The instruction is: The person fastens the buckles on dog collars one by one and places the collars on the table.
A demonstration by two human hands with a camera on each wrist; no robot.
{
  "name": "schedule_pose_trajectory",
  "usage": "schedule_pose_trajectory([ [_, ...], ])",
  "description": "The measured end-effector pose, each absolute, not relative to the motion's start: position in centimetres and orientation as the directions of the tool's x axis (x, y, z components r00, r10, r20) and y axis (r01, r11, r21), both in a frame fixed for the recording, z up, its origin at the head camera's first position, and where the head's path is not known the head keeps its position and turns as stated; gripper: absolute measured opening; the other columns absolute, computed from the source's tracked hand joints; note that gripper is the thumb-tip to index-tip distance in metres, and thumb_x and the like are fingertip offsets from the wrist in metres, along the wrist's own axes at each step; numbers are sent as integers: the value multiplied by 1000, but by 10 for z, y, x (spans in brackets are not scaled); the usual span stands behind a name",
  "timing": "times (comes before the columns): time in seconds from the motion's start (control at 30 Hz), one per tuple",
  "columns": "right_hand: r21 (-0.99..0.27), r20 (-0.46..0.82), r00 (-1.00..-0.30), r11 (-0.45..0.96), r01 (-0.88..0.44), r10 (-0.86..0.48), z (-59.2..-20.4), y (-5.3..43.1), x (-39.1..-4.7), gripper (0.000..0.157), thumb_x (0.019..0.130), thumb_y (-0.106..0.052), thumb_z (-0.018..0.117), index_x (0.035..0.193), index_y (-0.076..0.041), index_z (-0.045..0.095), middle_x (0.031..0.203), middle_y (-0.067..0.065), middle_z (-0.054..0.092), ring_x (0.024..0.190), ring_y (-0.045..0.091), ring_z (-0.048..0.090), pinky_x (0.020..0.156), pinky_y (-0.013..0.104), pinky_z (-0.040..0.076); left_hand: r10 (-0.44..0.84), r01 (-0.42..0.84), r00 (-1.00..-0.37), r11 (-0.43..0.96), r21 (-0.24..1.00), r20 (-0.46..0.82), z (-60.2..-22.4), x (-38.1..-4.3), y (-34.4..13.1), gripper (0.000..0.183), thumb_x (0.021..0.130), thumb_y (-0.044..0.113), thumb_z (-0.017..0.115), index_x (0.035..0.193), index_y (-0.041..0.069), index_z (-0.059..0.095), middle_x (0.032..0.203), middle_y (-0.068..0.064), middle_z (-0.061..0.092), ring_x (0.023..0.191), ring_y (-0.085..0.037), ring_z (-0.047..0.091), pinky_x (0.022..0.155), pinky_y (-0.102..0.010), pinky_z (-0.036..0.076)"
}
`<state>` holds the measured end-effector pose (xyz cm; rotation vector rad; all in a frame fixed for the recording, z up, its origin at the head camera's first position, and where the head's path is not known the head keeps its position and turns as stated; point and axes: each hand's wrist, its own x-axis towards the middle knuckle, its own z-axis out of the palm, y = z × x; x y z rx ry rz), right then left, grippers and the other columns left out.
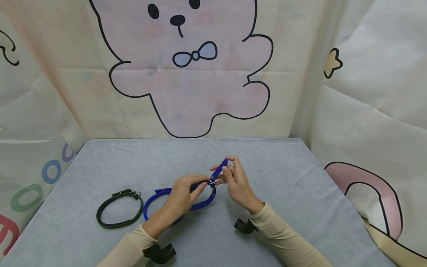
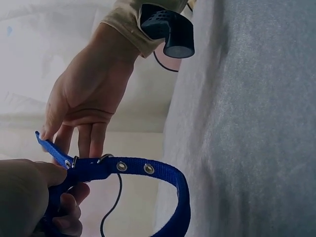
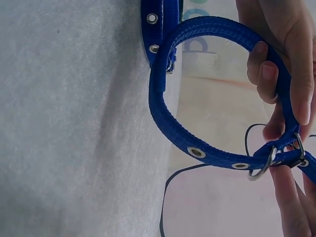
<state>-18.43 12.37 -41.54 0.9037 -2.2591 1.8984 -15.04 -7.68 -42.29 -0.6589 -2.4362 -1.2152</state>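
Note:
A blue webbing collar, closed into a loop, is held up by both hands. My left hand grips its band beside the metal buckle. With thumb and fingers, my right hand pinches the free strap end, which sticks up through the buckle. Metal eyelets line the band, and a D-ring hangs by the buckle in the right wrist view. Behind my left hand, a second blue collar lies on the table, partly hidden by that forearm.
A dark green collar lies looped at the left of the grey cloth-covered table. Printed curtains stand close behind the table and along both sides. Each wrist wears a black camera mount.

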Motion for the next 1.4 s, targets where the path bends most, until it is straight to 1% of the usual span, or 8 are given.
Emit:
schedule_pose_trajectory([
  [0.17,-876,414,-818,68,-477,-400,-416,124,-184,25,111,-14,36,133,-2,35,116,32,66,95,39,74,76,38,62,260,517,-854,524,677,450,-423,-150,-77,19,97,13,68,113,9,77,108,-6,77,101,-20,73,86,-40,59],
  [0.37,-839,458,-776,78,-538,-433,-417,124,-187,27,105,-4,51,131,-2,51,115,29,68,91,29,75,75,44,62,230,462,-887,496,736,401,-425,-150,-78,20,96,12,69,114,11,77,111,-5,77,105,-20,72,90,-40,58],
  [0.5,-825,454,-763,106,-555,-459,-418,123,-187,30,101,-2,57,131,-3,57,118,25,69,101,37,72,78,40,62,213,440,-898,484,756,386,-424,-149,-78,19,96,11,70,113,10,77,111,-5,77,106,-21,72,91,-41,57],
  [0.67,-806,443,-764,166,-569,-469,-418,123,-186,29,101,-5,59,130,-4,62,119,21,70,110,40,69,79,34,61,194,410,-912,474,779,361,-423,-149,-77,22,93,10,73,115,10,76,113,-4,77,106,-19,72,90,-39,57],
  [0.8,-754,448,-762,260,-603,-468,-418,124,-184,29,101,-9,61,130,-7,65,121,15,71,109,31,71,81,31,59,192,391,-920,459,798,341,-424,-150,-77,26,90,9,75,117,12,76,115,-2,76,108,-18,71,90,-37,57],
  [0.93,-714,444,-758,322,-621,-478,-420,125,-183,29,101,-12,61,130,-10,67,126,10,71,110,26,70,84,31,57,204,384,-923,433,816,326,-424,-152,-77,30,89,9,77,119,12,75,117,-1,76,112,-19,70,93,-40,56],
  [1.23,-691,457,-757,350,-633,-466,-421,124,-184,31,102,-12,60,133,-10,65,126,9,71,110,25,69,84,32,57,282,371,-916,335,866,284,-425,-154,-82,36,93,7,71,129,9,69,128,-9,71,121,-29,67,96,-42,55],
  [1.4,-687,456,-756,354,-634,-470,-424,124,-185,30,102,-13,59,132,-11,65,126,9,70,109,25,69,83,31,57,291,333,-924,285,899,250,-427,-156,-84,34,96,8,68,130,8,68,130,-11,70,124,-27,65,100,-42,54],
])
